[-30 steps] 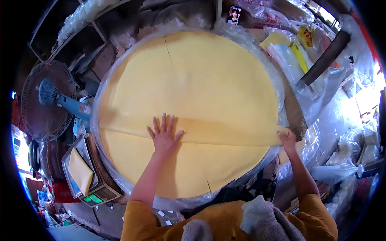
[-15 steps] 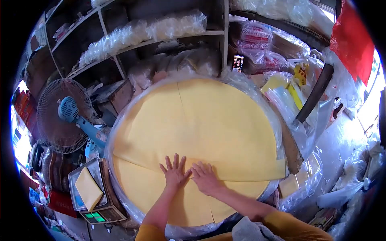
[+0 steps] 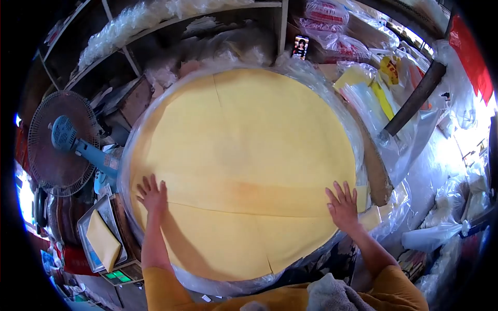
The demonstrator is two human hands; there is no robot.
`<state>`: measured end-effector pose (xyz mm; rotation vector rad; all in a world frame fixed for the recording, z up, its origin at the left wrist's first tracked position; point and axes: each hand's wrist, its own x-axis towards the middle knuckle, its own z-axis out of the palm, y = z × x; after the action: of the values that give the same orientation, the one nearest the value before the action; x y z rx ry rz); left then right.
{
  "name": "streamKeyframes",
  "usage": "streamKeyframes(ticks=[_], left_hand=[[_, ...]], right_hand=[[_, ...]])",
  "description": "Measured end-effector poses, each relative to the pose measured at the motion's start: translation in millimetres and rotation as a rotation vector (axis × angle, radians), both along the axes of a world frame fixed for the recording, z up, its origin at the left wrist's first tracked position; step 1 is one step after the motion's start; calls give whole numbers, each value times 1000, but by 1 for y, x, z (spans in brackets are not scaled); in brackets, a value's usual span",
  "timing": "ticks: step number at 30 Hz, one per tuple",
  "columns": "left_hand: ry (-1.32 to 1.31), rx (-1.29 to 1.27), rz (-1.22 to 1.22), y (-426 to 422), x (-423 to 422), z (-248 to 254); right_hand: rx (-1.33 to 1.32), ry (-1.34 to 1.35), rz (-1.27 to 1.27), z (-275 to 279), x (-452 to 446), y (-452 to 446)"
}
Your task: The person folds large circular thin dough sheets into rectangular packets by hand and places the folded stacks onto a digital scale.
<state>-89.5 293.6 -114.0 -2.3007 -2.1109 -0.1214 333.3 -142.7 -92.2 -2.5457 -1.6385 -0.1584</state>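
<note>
Yellow sheet (image 3: 254, 129): lies spread over the plastic-covered round surface (image 3: 207, 284). With left hand (image 3: 152, 196) and right hand (image 3: 343, 209) open, fingers splayed, grasping nothing, smooth evenly along the crosswise edge (image 3: 249, 213), pressing lightly to avoid dragging or creasing.

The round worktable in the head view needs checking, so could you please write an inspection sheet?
Surface: round worktable, plastic visible around its edge.
Job's things: yellow sheet material covers most of the top; a seam crosses its nearer part, and short slits show near the far and near edges.
Clutter: folded yellow piece on a metal tray at left; plastic bags at right; lit phone beyond the far edge.
Hands: left hand and right hand spread on the material, holding nothing.
Cables: nothing seen clearly.
Surroundings: fan at left, shelves behind.
</note>
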Motion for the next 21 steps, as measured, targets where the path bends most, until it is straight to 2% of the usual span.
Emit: streamKeyframes(ticks=[4,7,9,11,12,14,15,17,20,21], left_hand=[[-4,-66,7,16,-6,2],[132,-140,52,23,0,-1],[124,35,-242,-4,29,-14],[129,-162,-511,-90,95,22],[176,36,-700,-124,114,3],[-10,9,-930,-173,144,6],[-122,-56,-973,-189,153,15],[-149,-44,-958,-203,161,6],[-170,-64,-923,-206,163,3],[-161,-95,-911,-207,164,8]], right_hand=[[-29,-48,-12,-3,-1,0],[-136,158,-28,30,7,12],[-15,111,-47,23,29,35],[168,184,89,39,48,87],[217,211,121,33,60,116],[253,289,146,18,78,175],[239,342,136,15,82,202],[200,467,28,8,87,244],[73,455,-14,20,85,270],[48,536,-3,12,91,277]])
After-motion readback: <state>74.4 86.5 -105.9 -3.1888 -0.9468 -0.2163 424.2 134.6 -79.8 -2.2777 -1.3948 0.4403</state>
